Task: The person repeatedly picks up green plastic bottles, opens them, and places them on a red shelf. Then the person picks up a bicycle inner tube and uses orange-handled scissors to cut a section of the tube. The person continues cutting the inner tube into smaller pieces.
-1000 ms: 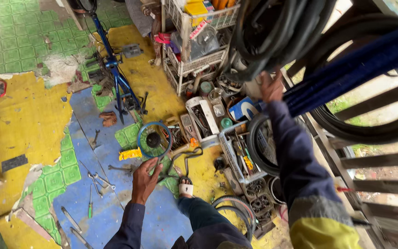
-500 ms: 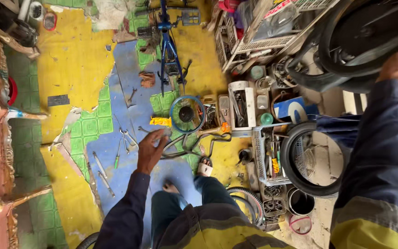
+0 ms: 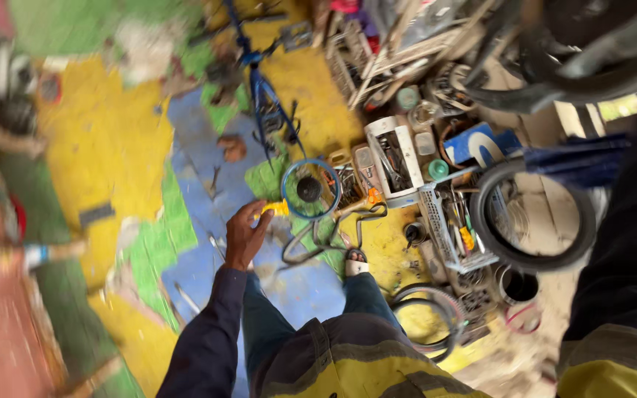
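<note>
Reaching down with fingers loosely spread, the left hand (image 3: 245, 237) holds nothing and hovers near the small blue-rimmed wheel (image 3: 311, 189) lying flat on the floor (image 3: 105, 147), beside bent handlebars (image 3: 333, 232). The right hand is raised out of frame, sleeve (image 3: 628, 243) only visible, so its grip cannot be told. Judging by this, no part is picked up yet; the tool crates (image 3: 396, 158) appear untouched.

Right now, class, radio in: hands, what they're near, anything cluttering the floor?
Left hand open, empty, above the floor. Right hand out of frame, raised. Blue wheel rim nearest. Black tyre and tool trays crowd the right.
</note>
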